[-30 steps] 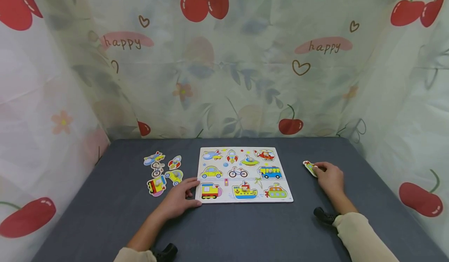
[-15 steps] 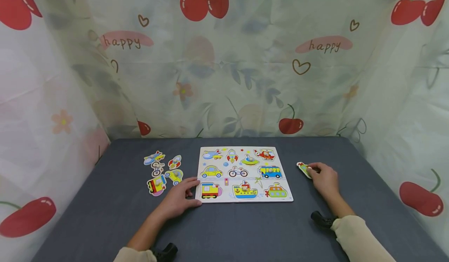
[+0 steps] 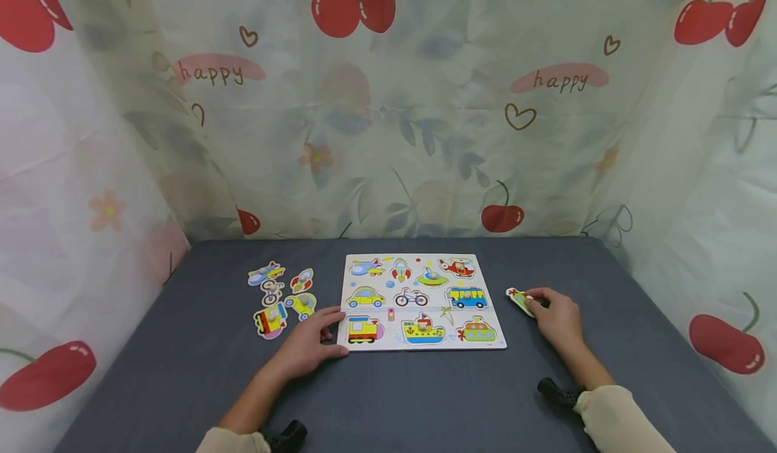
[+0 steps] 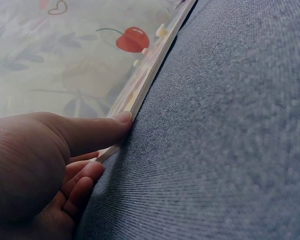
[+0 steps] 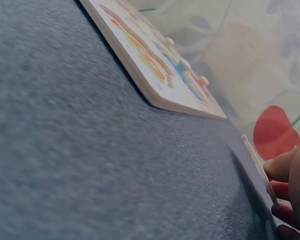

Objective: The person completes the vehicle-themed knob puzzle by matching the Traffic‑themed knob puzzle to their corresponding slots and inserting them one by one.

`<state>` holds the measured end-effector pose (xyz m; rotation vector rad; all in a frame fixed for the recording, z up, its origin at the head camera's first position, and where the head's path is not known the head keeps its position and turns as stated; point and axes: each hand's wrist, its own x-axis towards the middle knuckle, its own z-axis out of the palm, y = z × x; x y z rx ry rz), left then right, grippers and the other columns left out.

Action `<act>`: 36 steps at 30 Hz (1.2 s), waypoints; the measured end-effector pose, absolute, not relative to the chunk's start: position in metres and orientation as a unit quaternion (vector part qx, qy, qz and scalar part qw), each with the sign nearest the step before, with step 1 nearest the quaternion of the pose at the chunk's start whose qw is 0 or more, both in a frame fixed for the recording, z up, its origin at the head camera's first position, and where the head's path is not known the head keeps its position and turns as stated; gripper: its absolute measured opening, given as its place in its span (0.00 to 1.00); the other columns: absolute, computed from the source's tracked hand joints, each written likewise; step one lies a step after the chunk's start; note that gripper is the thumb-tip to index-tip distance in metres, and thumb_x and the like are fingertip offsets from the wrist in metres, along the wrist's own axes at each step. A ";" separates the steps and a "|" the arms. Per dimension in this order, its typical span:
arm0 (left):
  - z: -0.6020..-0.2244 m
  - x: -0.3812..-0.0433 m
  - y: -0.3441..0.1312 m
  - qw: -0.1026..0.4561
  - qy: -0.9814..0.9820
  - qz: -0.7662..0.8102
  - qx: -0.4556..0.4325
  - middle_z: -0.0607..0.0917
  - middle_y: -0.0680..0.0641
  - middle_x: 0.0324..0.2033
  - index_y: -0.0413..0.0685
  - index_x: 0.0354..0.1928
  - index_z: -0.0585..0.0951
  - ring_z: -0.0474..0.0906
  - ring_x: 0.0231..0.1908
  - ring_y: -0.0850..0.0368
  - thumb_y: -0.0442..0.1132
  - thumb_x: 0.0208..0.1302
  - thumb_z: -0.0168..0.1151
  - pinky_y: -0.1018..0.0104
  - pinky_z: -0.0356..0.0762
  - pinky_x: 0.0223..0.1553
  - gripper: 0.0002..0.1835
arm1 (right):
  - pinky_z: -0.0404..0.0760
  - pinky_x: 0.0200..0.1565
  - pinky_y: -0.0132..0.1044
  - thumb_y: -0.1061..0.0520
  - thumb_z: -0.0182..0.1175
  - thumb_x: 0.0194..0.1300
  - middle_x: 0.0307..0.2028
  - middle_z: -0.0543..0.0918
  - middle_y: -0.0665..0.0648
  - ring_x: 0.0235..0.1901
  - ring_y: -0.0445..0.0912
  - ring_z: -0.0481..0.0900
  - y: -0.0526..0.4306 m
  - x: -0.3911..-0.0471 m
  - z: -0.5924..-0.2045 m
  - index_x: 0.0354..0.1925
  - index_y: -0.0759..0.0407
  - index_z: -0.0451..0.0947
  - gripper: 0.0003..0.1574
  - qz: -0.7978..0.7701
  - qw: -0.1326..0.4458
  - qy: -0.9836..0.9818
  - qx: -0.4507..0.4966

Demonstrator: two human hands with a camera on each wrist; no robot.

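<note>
In the head view a white wooden puzzle board with vehicle pictures lies at mid-table. My left hand holds its near left corner, thumb at the front edge and fingertips on the left side; the left wrist view shows the thumb against the board's edge. Right of the board, my right hand pinches a green submarine puzzle piece with a red propeller. Edge-on in the right wrist view, that piece is tilted just above the cloth. The board's submarine recess shows no knob.
Left of the board lie several loose pieces: a plane, a rocket, a bicycle, a car and a train. Knobbed pieces, such as the bus and boat, sit in the board. Curtains enclose the table.
My right hand has moved left toward the board and slightly nearer to me, carrying the submarine piece. The left hand and the board have stayed in place.
</note>
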<state>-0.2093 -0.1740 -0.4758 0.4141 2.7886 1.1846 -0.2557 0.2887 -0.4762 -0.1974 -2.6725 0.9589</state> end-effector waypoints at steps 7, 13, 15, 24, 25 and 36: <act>-0.476 -0.209 -0.174 0.042 0.909 0.390 0.139 0.73 0.47 0.62 0.43 0.63 0.76 0.70 0.37 0.59 0.43 0.51 0.77 0.64 0.70 0.38 0.36 | 0.70 0.43 0.51 0.57 0.59 0.68 0.43 0.82 0.65 0.41 0.56 0.76 0.281 -0.249 -0.476 0.47 0.63 0.82 0.13 0.333 0.131 -0.932 -0.057; -0.476 -0.209 -0.173 0.042 0.911 0.387 0.137 0.73 0.47 0.62 0.43 0.63 0.76 0.70 0.37 0.59 0.42 0.51 0.76 0.64 0.70 0.38 0.36 | 0.70 0.44 0.52 0.57 0.59 0.68 0.43 0.82 0.65 0.42 0.57 0.76 0.274 -0.243 -0.477 0.47 0.62 0.82 0.13 0.333 0.126 -0.934 -0.042; -0.476 -0.209 -0.173 0.042 0.912 0.386 0.136 0.73 0.48 0.62 0.43 0.63 0.76 0.71 0.37 0.59 0.42 0.51 0.76 0.65 0.70 0.38 0.36 | 0.70 0.44 0.53 0.58 0.60 0.68 0.44 0.82 0.65 0.42 0.57 0.76 0.271 -0.241 -0.477 0.47 0.62 0.82 0.13 0.334 0.125 -0.934 -0.038; -0.474 -0.208 -0.173 0.041 0.910 0.390 0.135 0.74 0.47 0.61 0.43 0.63 0.76 0.70 0.37 0.59 0.42 0.51 0.77 0.64 0.70 0.38 0.36 | 0.70 0.45 0.54 0.60 0.62 0.66 0.43 0.82 0.63 0.42 0.56 0.75 0.260 -0.231 -0.477 0.46 0.61 0.83 0.11 0.329 0.122 -0.936 0.011; -0.474 -0.208 -0.173 0.040 0.910 0.390 0.136 0.74 0.47 0.61 0.43 0.63 0.76 0.70 0.37 0.59 0.42 0.51 0.77 0.64 0.70 0.38 0.36 | 0.70 0.46 0.54 0.60 0.62 0.66 0.43 0.82 0.63 0.43 0.56 0.75 0.259 -0.230 -0.477 0.47 0.61 0.83 0.11 0.329 0.120 -0.937 0.014; -0.475 -0.209 -0.174 0.041 0.909 0.390 0.140 0.73 0.47 0.62 0.43 0.63 0.76 0.70 0.37 0.59 0.42 0.51 0.77 0.64 0.70 0.37 0.36 | 0.69 0.50 0.57 0.62 0.63 0.65 0.48 0.82 0.63 0.49 0.57 0.75 0.245 -0.223 -0.477 0.45 0.61 0.83 0.10 0.333 0.111 -0.935 0.052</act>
